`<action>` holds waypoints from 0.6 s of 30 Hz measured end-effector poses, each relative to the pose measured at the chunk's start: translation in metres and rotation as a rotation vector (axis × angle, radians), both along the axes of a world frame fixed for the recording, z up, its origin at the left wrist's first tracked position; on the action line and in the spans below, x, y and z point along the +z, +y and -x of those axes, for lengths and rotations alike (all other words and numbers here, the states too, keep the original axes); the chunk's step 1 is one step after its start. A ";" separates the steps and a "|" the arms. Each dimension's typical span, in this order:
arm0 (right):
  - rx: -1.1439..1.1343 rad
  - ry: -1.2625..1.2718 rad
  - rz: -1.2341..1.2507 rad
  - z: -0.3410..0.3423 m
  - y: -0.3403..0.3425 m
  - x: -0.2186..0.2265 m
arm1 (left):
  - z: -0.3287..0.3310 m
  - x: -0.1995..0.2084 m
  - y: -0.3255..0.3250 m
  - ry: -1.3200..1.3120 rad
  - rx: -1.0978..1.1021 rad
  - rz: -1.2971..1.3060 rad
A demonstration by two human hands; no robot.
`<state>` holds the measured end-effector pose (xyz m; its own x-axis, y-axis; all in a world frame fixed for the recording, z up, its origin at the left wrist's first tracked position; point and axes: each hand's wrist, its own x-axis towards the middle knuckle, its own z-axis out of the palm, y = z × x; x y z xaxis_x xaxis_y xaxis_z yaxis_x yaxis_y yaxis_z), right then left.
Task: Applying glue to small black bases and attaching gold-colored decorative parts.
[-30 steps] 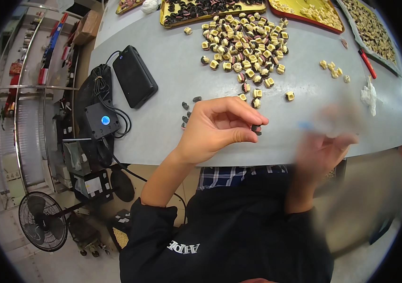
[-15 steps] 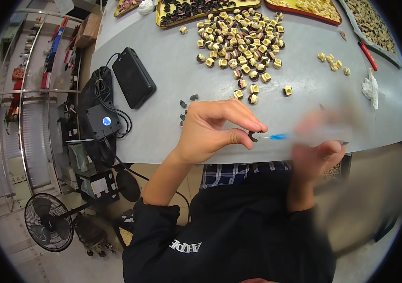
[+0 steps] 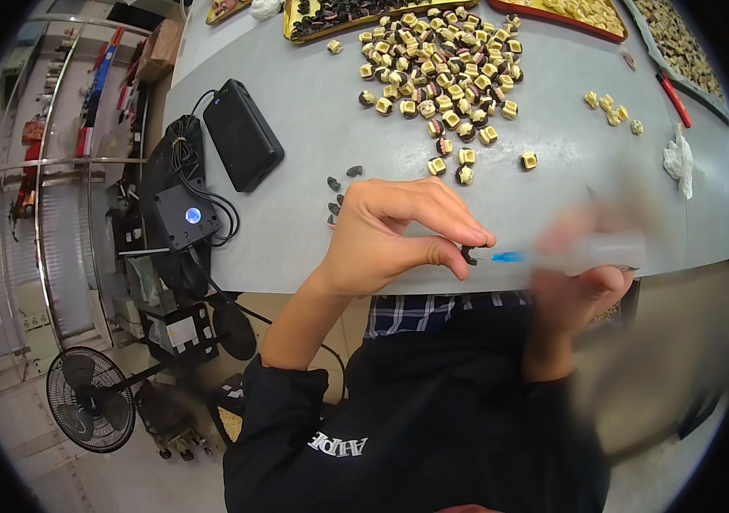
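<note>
Small black part (image 3: 468, 254) is pinched btwn thumb and fingertips of the left hand (image 3: 399, 231), held just over the near edge of the grey table (image 3: 313, 205), fingers closed tight on it. Right hand (image 3: 587, 274) is motion-blurred; it's wrapped round a clear syringe-type applicator (image 3: 591, 253) w/ a blue tip (image 3: 508, 256) that points left and sits right at the black part, touching or nearly so, can't tell which. Just left of the left hand, a few more loose black bits (image 3: 335, 195) lie on the table. Further back, a big scatter of cream and dark cube-ish pieces (image 3: 441, 81), w/ a smaller group of cream ones (image 3: 611, 107) off to the right. Yellow tray (image 3: 330, 21) w/ dark parts at the far edge. Black flat box (image 3: 242, 134) w/ cable lies at table's left side, next to a small black unit w/ blue light (image 3: 187, 215). White crumpled wipe (image 3: 679, 160) and red pen-like tool (image 3: 674, 98) at far right. Floor fan (image 3: 91, 410) stands lower left.
</note>
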<state>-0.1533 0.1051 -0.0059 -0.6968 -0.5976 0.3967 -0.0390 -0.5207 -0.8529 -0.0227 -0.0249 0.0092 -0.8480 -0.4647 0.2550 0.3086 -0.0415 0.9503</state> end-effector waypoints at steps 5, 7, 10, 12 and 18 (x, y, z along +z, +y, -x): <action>0.020 0.002 0.008 0.001 -0.001 0.001 | 0.000 0.001 0.000 -0.013 0.003 0.004; 0.018 0.002 0.003 0.000 -0.001 0.001 | 0.000 0.001 0.000 -0.015 0.005 0.012; 0.012 0.012 -0.006 0.001 -0.001 0.001 | 0.000 0.001 0.001 -0.029 0.010 -0.007; 0.008 0.016 -0.010 0.001 -0.001 0.001 | 0.000 0.002 -0.001 -0.029 -0.017 -0.006; 0.010 0.005 -0.030 0.001 0.001 0.001 | 0.000 0.002 0.001 -0.040 0.004 -0.020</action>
